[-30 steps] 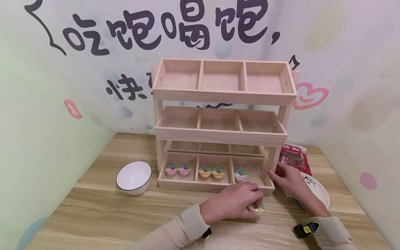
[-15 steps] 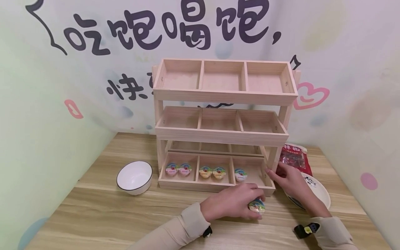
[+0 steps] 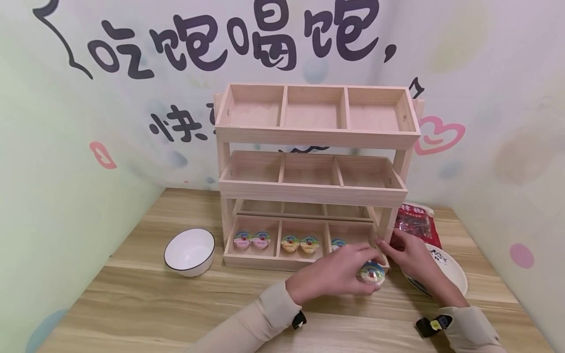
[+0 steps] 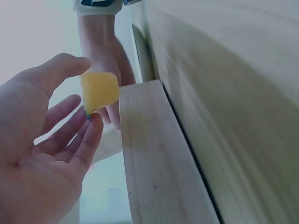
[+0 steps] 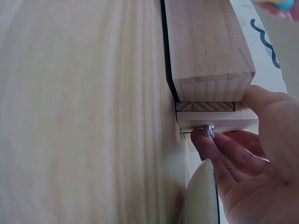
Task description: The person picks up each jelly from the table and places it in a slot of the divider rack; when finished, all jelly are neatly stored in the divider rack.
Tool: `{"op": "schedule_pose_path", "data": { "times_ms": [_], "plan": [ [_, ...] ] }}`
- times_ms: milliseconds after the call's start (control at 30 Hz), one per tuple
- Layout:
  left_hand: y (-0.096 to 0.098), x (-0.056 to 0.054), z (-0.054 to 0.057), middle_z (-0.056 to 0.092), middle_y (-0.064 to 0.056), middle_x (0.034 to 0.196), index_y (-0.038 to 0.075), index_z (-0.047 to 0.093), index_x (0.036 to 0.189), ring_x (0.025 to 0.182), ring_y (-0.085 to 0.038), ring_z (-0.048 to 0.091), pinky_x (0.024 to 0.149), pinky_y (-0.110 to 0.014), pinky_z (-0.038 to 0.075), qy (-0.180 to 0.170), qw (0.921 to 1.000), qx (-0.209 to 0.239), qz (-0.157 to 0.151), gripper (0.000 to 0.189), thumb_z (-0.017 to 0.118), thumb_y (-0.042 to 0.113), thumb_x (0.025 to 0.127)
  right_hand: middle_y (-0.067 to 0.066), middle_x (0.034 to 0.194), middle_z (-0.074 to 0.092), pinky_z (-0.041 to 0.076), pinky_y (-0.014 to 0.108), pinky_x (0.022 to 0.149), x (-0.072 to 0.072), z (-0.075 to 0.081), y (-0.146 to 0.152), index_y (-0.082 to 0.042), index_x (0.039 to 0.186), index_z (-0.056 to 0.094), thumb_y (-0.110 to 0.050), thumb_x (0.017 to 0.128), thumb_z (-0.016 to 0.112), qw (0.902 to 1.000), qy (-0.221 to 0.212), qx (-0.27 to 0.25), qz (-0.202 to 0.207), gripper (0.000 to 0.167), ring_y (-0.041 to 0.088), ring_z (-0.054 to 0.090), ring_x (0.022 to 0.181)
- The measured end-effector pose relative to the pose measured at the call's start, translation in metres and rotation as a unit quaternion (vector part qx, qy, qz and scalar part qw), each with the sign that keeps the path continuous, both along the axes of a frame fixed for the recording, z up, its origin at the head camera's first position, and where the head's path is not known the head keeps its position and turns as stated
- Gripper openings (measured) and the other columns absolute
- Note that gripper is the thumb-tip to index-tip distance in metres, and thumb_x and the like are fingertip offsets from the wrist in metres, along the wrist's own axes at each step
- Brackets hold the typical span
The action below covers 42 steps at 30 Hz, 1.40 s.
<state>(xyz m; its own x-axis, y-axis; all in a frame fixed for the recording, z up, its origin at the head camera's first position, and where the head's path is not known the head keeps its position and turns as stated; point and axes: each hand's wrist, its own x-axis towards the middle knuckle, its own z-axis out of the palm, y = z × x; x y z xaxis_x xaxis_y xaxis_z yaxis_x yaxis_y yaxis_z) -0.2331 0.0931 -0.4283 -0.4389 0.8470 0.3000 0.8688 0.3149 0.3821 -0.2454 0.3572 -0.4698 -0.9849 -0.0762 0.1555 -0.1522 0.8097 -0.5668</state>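
Observation:
My left hand (image 3: pixel 337 272) pinches a small jelly cup (image 3: pixel 372 273) by its edge, between thumb and fingertips, just in front of the bottom tray's right compartment. Its printed lid faces up toward the head camera; in the left wrist view its yellow body (image 4: pixel 100 91) shows. The right hand (image 3: pixel 412 260) grips the wooden three-tier rack (image 3: pixel 309 193) at its lower right side, thumb at the tray's corner and fingers by a metal bolt (image 5: pixel 209 130). Pink-lidded jelly cups (image 3: pixel 251 240) sit in the left compartment, yellow ones (image 3: pixel 300 244) in the middle. A paler one (image 3: pixel 338 244) is partly hidden behind my left hand.
A white bowl (image 3: pixel 189 251) with a dark rim stands left of the rack. To the right, a plate (image 3: pixel 452 269) lies partly under my right forearm, with a red food packet (image 3: pixel 417 223) behind it. A printed cloth wall (image 3: pixel 132 98) closes off the back.
My left hand has lifted the jelly cup and carried it slightly right and toward the tray, now overlapping the right compartment. The right hand has stayed in place on the rack.

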Motion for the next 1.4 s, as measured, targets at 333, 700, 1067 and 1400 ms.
{"op": "schedule_pose_path", "data": {
  "times_ms": [333,700,1067,1400],
  "plan": [
    [0.005,-0.019,0.000,0.067,0.006,0.128,0.016,0.068,0.136,0.109,0.003,0.062,0.092,-0.004,0.046,-0.025,0.9979,0.040,0.044,0.041,0.079,0.035,0.101,0.024,0.128,0.076,0.062,0.058,0.095,0.002,0.002,0.000,-0.002,0.148,0.061,-0.038,0.106,0.071,1.0000,-0.001,0.004,0.004,0.056,0.031,0.074,0.107],
    [0.011,-0.037,-0.009,0.075,0.004,0.125,0.017,0.071,0.129,0.109,-0.003,0.070,0.092,-0.013,0.053,-0.023,0.9951,0.027,0.092,0.036,0.081,0.035,0.099,0.023,0.127,0.077,0.063,0.056,0.093,0.001,0.002,-0.003,-0.003,0.145,0.064,-0.044,0.106,0.069,0.9999,0.008,-0.007,0.008,0.057,0.032,0.075,0.107],
    [0.012,-0.047,-0.016,0.080,0.010,0.112,0.021,0.076,0.117,0.101,-0.004,0.073,0.089,-0.017,0.054,0.015,0.9940,0.015,0.107,0.033,0.084,0.043,0.095,0.025,0.130,0.075,0.063,0.057,0.093,0.003,0.003,0.000,-0.003,0.148,0.062,-0.043,0.106,0.070,1.0000,0.004,-0.006,0.003,0.058,0.036,0.076,0.110],
    [0.009,-0.051,-0.024,0.081,0.011,0.113,0.020,0.077,0.119,0.102,0.000,0.072,0.088,-0.013,0.053,-0.009,0.9947,0.014,0.102,0.032,0.085,0.040,0.094,0.025,0.133,0.074,0.063,0.058,0.095,0.002,0.001,-0.001,-0.002,0.149,0.060,-0.042,0.107,0.069,0.9999,0.000,-0.010,0.005,0.059,0.038,0.075,0.113]
  ]
}}
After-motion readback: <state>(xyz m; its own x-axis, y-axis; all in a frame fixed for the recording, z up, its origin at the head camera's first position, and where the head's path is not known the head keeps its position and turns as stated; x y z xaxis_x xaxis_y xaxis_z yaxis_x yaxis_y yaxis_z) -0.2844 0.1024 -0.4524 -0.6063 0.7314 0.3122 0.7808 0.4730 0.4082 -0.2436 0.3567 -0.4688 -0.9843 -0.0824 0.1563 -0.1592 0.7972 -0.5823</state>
